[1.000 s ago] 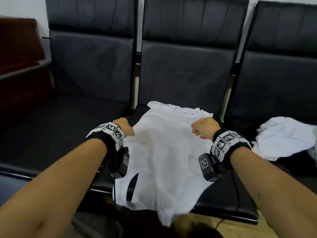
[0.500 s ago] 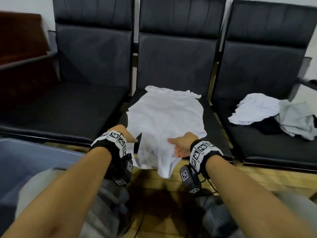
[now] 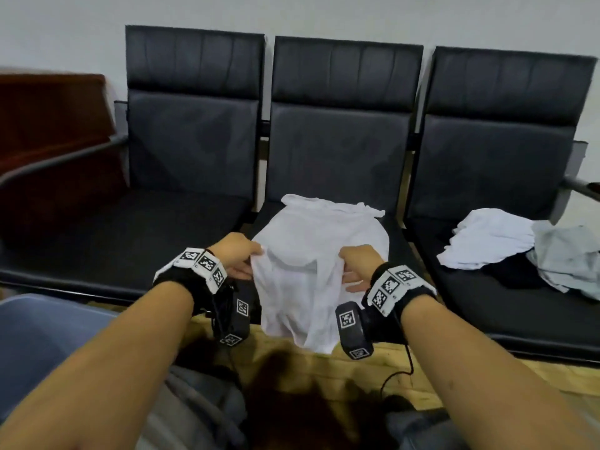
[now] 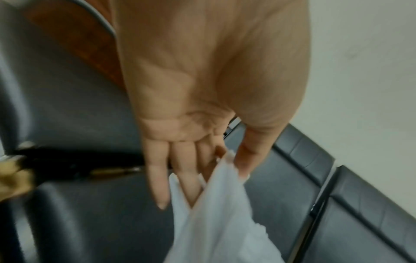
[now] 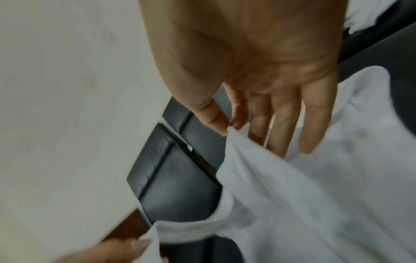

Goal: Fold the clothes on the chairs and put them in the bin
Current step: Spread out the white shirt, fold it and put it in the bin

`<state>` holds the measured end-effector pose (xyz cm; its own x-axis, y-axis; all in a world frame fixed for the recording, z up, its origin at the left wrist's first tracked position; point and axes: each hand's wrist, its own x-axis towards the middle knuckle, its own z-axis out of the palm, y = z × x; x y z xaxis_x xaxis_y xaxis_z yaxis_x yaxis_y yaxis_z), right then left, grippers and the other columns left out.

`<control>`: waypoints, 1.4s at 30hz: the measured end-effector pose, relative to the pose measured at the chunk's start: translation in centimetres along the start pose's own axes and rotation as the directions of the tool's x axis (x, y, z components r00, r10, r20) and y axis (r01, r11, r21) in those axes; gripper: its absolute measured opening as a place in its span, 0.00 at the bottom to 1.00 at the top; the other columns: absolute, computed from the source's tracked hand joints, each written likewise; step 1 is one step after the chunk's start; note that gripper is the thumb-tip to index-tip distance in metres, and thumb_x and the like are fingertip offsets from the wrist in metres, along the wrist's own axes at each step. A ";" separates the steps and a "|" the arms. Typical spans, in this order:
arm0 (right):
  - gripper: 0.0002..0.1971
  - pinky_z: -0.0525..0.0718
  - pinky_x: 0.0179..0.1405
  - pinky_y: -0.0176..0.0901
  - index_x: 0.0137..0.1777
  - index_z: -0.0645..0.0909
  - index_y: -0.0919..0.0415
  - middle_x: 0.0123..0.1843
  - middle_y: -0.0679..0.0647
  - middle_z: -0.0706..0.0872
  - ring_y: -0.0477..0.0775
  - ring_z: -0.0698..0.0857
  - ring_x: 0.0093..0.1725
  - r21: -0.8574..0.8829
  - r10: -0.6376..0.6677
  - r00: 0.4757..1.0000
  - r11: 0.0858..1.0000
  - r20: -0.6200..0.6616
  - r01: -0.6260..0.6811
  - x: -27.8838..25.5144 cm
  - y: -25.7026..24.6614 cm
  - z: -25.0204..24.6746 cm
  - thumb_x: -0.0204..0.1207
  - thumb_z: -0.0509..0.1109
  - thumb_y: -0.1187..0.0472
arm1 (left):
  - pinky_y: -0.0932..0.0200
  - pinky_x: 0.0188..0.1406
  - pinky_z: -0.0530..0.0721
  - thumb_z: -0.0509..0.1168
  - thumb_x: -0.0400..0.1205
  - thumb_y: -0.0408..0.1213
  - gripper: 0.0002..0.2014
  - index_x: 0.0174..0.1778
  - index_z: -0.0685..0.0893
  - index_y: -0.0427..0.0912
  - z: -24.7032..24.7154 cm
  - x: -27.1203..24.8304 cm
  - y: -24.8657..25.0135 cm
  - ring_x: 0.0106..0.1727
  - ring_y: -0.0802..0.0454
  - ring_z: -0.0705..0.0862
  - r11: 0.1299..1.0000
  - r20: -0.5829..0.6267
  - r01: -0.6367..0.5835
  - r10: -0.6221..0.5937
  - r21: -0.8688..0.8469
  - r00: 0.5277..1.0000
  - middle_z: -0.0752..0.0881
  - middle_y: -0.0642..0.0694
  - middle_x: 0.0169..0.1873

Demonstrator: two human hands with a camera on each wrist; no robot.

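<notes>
A white shirt lies on the middle black chair, its near part lifted and hanging over the seat's front edge. My left hand pinches the shirt's left edge between thumb and fingers, as the left wrist view shows at the cloth. My right hand pinches the shirt's right edge; the right wrist view shows thumb and forefinger closed on the fabric. A blue-grey bin stands at the lower left.
On the right chair lie a crumpled white garment, a grey one and a dark one. The left chair holds nothing. Wooden furniture stands far left. Wood floor lies below.
Both hands have raised the shirt's near edge from below the seat front to above the seat. The head view has risen and now shows the full chair backs.
</notes>
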<state>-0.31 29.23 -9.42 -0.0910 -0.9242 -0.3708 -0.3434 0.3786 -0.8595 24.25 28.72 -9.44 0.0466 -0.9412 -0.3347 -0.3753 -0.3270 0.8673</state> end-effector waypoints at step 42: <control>0.07 0.79 0.36 0.23 0.51 0.91 0.62 0.44 0.50 0.90 0.34 0.85 0.37 -0.387 -0.738 0.655 0.659 -0.163 0.645 -3.0 -27.5 -18.0 0.76 0.74 0.65 | 0.55 0.45 0.81 0.70 0.76 0.32 0.07 0.48 0.91 0.42 -10.6 -2.3 33.4 0.44 0.46 0.84 0.504 -0.033 -0.391 0.643 0.770 0.765 0.87 0.45 0.38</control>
<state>-7.41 20.73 21.70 0.0411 -0.8929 0.4483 -0.6471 -0.3657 -0.6690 21.41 19.07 24.25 -0.1749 -0.9330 0.3144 -0.9204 0.2683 0.2843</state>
